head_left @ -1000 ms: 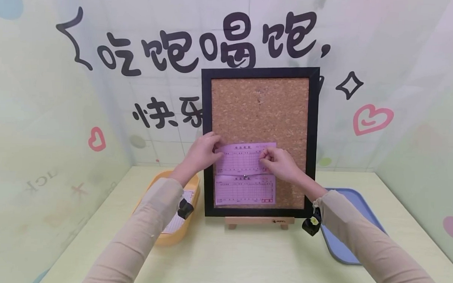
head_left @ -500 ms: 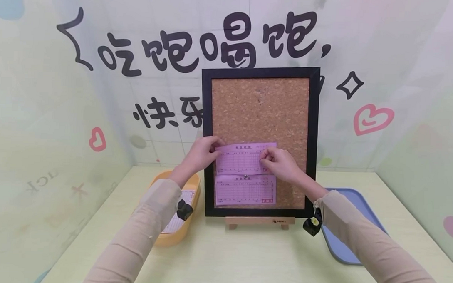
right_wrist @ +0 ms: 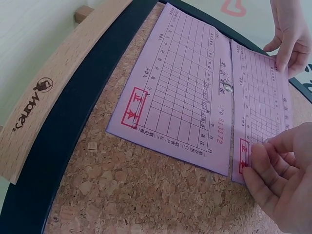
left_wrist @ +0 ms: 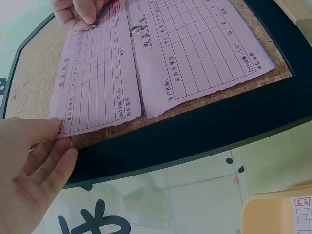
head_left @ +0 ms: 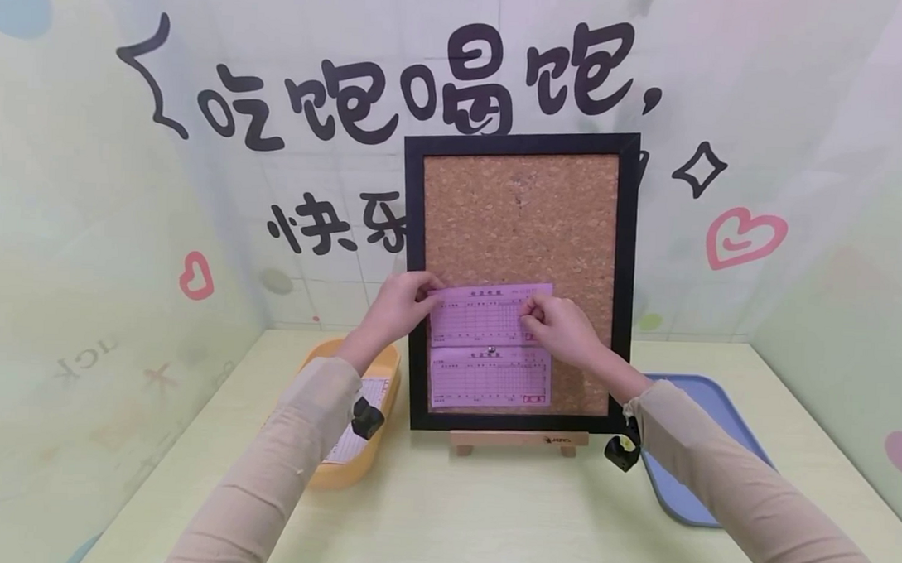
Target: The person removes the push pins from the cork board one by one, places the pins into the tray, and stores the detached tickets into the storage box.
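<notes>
Two pink receipt slips lie one above the other on the lower left of a black-framed cork board (head_left: pixel 520 218). My left hand (head_left: pixel 401 305) pinches the left edge of the upper receipt (head_left: pixel 479 320) near its top corner, thumb on its face. My right hand (head_left: pixel 561 327) has thumb and fingertips pinched together at the upper receipt's right part. A tiny dark point, seemingly a pin (left_wrist: pixel 91 28), shows at those fingertips; the rest is hidden. A silver thumbtack (right_wrist: pixel 227 87) sits at the top middle of the lower receipt (right_wrist: pixel 170 83), by the seam between both slips.
The board leans on a small wooden easel (head_left: pixel 520 439). At the left, partly behind my sleeve, stands a yellow basket (head_left: pixel 343 475) with printed paper slips (head_left: pixel 348 444). A blue tray (head_left: pixel 675 496) lies at the right, under my right forearm. Printed walls surround the table.
My left hand lowers slightly at the upper receipt's corner. My right hand stays pinched at the same spot, and both receipts keep their places.
</notes>
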`<state>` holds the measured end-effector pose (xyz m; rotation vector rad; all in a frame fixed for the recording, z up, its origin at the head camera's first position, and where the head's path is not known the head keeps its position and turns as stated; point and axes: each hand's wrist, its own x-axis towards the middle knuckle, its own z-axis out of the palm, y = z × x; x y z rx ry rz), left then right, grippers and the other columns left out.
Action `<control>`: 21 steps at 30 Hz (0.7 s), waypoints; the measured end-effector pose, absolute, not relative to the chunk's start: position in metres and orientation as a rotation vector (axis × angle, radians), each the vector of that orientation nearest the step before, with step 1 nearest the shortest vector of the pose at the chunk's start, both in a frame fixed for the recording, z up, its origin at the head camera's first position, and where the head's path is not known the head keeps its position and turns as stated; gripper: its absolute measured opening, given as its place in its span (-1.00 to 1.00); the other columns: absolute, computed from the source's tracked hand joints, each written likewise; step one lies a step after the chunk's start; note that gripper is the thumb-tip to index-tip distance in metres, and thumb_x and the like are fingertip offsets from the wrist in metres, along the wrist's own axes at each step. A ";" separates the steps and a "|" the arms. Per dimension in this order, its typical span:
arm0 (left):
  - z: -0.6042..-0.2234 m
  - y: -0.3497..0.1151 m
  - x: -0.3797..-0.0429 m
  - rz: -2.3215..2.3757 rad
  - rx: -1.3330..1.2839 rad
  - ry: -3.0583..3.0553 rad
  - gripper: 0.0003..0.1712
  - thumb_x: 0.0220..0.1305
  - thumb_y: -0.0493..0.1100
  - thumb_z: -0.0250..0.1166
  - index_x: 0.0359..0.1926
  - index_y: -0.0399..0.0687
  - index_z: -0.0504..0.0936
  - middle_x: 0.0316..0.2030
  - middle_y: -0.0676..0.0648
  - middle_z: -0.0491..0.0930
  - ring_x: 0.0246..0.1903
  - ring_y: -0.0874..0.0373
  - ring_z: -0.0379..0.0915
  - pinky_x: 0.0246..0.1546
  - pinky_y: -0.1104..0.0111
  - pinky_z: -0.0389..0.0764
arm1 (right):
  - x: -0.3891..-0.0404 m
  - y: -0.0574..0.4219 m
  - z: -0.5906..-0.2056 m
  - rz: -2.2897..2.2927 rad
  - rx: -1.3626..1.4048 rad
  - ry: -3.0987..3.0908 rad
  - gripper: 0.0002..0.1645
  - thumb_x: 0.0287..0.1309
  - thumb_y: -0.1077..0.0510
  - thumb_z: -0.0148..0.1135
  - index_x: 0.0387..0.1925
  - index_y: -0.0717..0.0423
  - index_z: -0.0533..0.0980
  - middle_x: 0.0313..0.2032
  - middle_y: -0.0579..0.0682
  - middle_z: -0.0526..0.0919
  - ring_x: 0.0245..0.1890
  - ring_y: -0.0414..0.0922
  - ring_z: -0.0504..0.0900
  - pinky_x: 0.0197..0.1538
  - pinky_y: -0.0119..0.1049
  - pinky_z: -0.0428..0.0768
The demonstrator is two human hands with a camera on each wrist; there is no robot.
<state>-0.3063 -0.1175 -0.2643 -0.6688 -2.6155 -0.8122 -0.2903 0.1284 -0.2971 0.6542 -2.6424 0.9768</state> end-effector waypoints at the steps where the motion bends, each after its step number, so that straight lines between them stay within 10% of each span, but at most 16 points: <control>1: -0.265 -0.118 -0.306 -0.815 -0.669 -2.614 -0.87 0.16 -0.31 0.21 -0.26 -0.25 0.62 -0.35 -0.12 0.62 -0.40 0.11 0.49 -0.35 0.33 0.54 | -0.290 0.128 -0.297 0.976 0.651 -2.644 -0.92 0.18 0.24 0.08 -0.34 0.19 0.48 -0.60 -0.02 0.48 -0.65 -0.19 0.36 -0.59 -0.39 0.33; 21: -0.265 -0.120 -0.301 -0.903 -0.621 -2.560 -0.89 0.16 -0.30 0.22 -0.30 -0.24 0.62 -0.36 -0.12 0.63 -0.38 0.11 0.52 -0.29 0.32 0.56 | -0.286 0.122 -0.301 0.674 0.650 -2.571 -0.93 0.18 0.25 0.08 -0.36 0.19 0.48 -0.59 -0.03 0.51 -0.64 -0.20 0.39 -0.59 -0.41 0.35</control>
